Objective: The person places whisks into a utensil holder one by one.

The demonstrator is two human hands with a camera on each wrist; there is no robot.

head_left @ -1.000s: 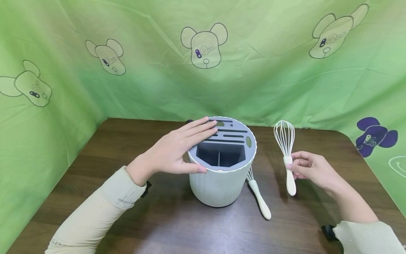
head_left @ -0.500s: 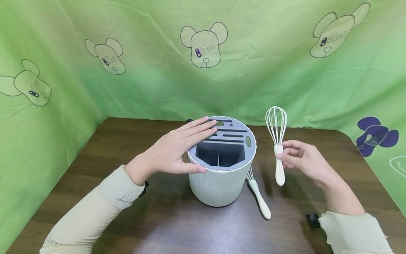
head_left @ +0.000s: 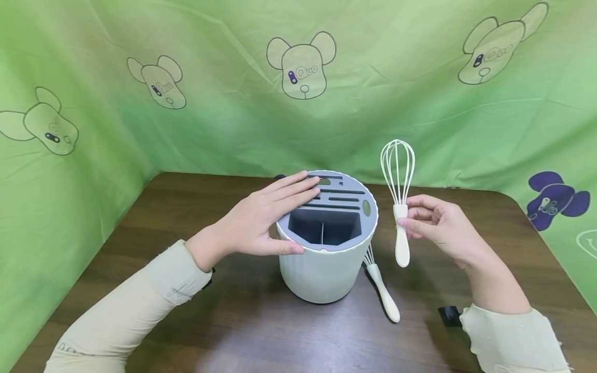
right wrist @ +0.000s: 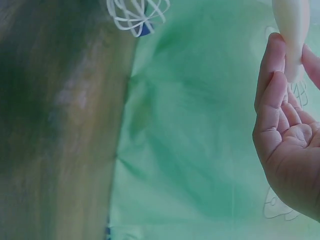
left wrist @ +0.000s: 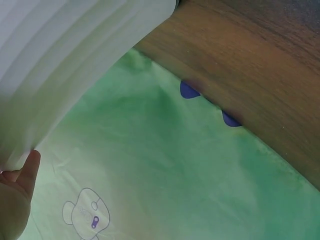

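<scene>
A white utensil holder with a grey slotted insert stands upright mid-table. My left hand rests on its left side, fingers laid straight across the top and thumb at the front rim. The holder's ribbed wall fills a corner of the left wrist view. To the right, my right hand pinches a white whisk by its handle, wire head up, in the air. A second whisk lies on the table against the holder, its head mostly hidden behind it.
The brown wooden table ends at the back and sides against a green cloth printed with cartoon heads. Two openings split by a thin divider lie at the front of the holder's top, with narrow slots behind.
My right hand has raised the whisk and brought it leftward, nearer the holder. The left hand, the holder and the lying whisk have stayed in place.
</scene>
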